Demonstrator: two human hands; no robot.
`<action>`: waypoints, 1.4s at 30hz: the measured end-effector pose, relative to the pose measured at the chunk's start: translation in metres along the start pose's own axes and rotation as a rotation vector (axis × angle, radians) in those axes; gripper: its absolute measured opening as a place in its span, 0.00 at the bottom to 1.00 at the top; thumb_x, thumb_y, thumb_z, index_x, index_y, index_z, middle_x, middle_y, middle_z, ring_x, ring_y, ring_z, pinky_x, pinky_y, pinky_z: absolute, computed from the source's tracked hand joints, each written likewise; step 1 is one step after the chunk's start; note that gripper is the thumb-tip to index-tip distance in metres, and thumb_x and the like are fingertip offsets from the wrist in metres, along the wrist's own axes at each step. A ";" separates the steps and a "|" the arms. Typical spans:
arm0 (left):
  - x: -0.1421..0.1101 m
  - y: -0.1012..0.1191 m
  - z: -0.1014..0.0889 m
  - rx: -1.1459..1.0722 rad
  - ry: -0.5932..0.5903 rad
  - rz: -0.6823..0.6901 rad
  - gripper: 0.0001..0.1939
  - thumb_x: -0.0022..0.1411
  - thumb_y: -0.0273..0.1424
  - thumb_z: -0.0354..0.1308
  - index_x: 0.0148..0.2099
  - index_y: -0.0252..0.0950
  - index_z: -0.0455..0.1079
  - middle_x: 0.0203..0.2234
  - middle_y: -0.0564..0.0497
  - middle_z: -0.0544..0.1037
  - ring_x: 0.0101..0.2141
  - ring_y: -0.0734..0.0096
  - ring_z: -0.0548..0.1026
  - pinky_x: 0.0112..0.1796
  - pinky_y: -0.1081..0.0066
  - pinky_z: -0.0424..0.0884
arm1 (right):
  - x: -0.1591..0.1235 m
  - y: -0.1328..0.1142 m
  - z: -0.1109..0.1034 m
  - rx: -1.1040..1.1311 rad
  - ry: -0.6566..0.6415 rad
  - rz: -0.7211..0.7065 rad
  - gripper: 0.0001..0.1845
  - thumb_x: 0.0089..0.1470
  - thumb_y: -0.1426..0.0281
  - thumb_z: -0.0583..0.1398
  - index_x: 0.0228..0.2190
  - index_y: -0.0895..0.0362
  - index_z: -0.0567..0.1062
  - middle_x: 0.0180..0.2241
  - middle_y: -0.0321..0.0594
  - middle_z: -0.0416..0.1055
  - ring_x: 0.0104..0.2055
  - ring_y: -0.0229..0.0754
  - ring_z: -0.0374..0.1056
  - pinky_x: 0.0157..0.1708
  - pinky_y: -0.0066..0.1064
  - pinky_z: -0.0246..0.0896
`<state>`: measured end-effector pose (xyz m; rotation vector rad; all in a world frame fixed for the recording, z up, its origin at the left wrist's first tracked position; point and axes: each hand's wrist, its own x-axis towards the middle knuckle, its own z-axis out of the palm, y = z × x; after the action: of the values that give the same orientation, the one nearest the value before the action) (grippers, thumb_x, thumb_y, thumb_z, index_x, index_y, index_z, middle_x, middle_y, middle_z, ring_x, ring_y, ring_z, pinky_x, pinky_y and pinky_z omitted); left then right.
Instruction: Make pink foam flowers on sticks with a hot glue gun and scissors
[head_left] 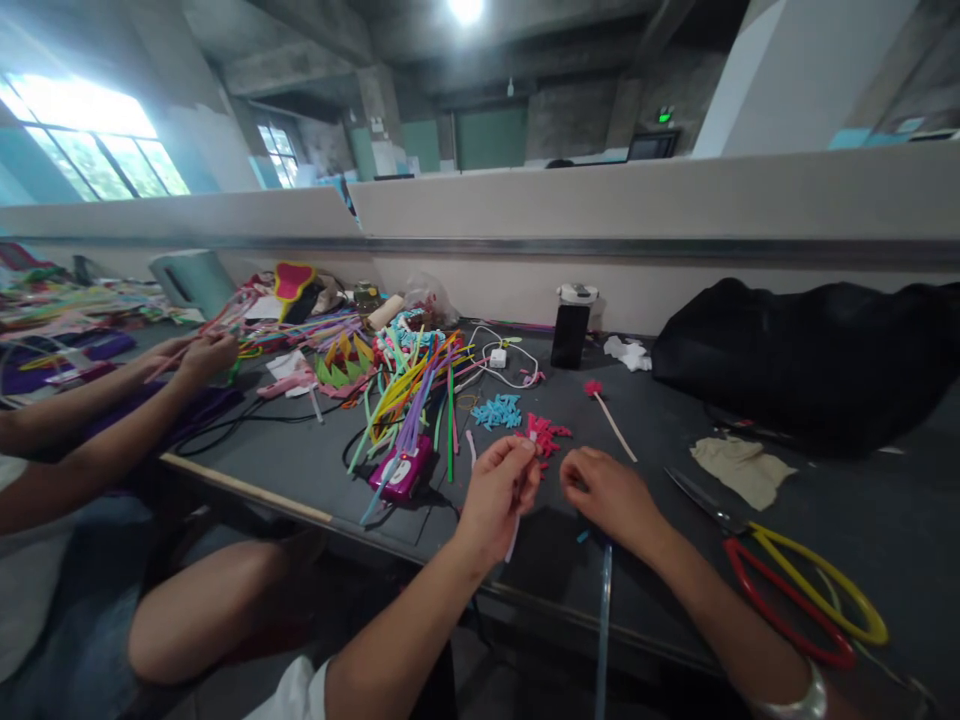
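My left hand [497, 492] is closed in a pinch on a pale lilac pipe cleaner [512, 540], whose lower end hangs below the palm. Just right of it, my right hand [609, 495] has its fingers curled; what they hold, if anything, is hidden. A translucent blue stick [604, 630] runs from under that hand past the table's front edge; whether it is gripped I cannot tell. Short red pieces [549, 432] lie right behind my left fingertips, with short blue pieces [497, 411] beside them. Behind my right hand rests a red-topped pale stem [615, 425].
Large scissors [750, 530] with red and yellow handles and a beige cloth [742, 470] lie right. Left are a purple device [402, 470] and bundled pipe cleaners [420, 390]. A bottle [571, 330] and black bag [802, 360] stand behind. Another person's hands [199, 355] work at left.
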<state>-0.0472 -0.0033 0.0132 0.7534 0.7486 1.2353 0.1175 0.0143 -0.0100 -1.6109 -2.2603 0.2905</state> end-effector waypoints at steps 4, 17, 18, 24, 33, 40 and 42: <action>-0.002 -0.001 0.006 0.010 0.000 -0.021 0.14 0.54 0.39 0.65 0.32 0.35 0.67 0.16 0.59 0.65 0.13 0.84 0.56 0.14 0.79 0.45 | -0.015 0.005 -0.018 0.213 0.127 0.074 0.10 0.59 0.66 0.51 0.32 0.55 0.71 0.33 0.37 0.74 0.35 0.37 0.71 0.36 0.28 0.64; -0.009 -0.014 0.019 0.050 -0.018 -0.068 0.15 0.54 0.40 0.65 0.33 0.34 0.69 0.16 0.59 0.66 0.13 0.85 0.55 0.14 0.78 0.44 | -0.044 -0.008 -0.041 1.246 0.243 0.208 0.15 0.50 0.58 0.65 0.36 0.56 0.76 0.31 0.38 0.73 0.22 0.33 0.65 0.18 0.25 0.58; -0.009 -0.015 0.020 0.051 -0.020 -0.068 0.15 0.54 0.40 0.65 0.33 0.34 0.69 0.16 0.59 0.66 0.13 0.85 0.55 0.15 0.79 0.44 | -0.044 -0.009 -0.042 1.293 0.263 0.210 0.15 0.50 0.59 0.65 0.35 0.56 0.76 0.32 0.40 0.74 0.24 0.34 0.65 0.17 0.25 0.59; -0.010 -0.020 0.020 0.065 -0.028 -0.096 0.15 0.54 0.41 0.65 0.33 0.34 0.69 0.16 0.59 0.66 0.13 0.86 0.55 0.15 0.79 0.44 | -0.043 -0.005 -0.042 1.088 0.403 0.204 0.13 0.53 0.59 0.63 0.36 0.55 0.76 0.29 0.36 0.70 0.25 0.34 0.62 0.23 0.26 0.60; -0.014 -0.022 0.024 0.072 -0.038 -0.113 0.17 0.51 0.43 0.67 0.32 0.35 0.69 0.16 0.58 0.66 0.13 0.85 0.54 0.15 0.79 0.43 | -0.046 -0.012 -0.040 0.871 0.446 0.230 0.16 0.54 0.56 0.61 0.37 0.54 0.76 0.27 0.35 0.72 0.25 0.36 0.63 0.25 0.28 0.61; -0.017 -0.023 0.027 0.116 -0.040 -0.129 0.17 0.51 0.42 0.67 0.31 0.35 0.68 0.16 0.58 0.67 0.13 0.85 0.55 0.15 0.78 0.43 | -0.042 -0.012 -0.037 0.451 0.564 0.030 0.08 0.59 0.64 0.56 0.33 0.53 0.73 0.33 0.37 0.72 0.33 0.40 0.67 0.34 0.31 0.62; -0.017 -0.023 0.027 0.134 -0.033 -0.125 0.17 0.52 0.42 0.66 0.31 0.35 0.67 0.16 0.58 0.67 0.13 0.85 0.55 0.15 0.78 0.44 | -0.041 -0.011 -0.036 0.382 0.598 -0.033 0.08 0.61 0.65 0.55 0.33 0.53 0.72 0.35 0.38 0.71 0.38 0.41 0.66 0.37 0.33 0.62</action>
<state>-0.0153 -0.0267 0.0106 0.8216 0.8453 1.0654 0.1343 -0.0291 0.0204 -1.2484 -1.6571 0.1832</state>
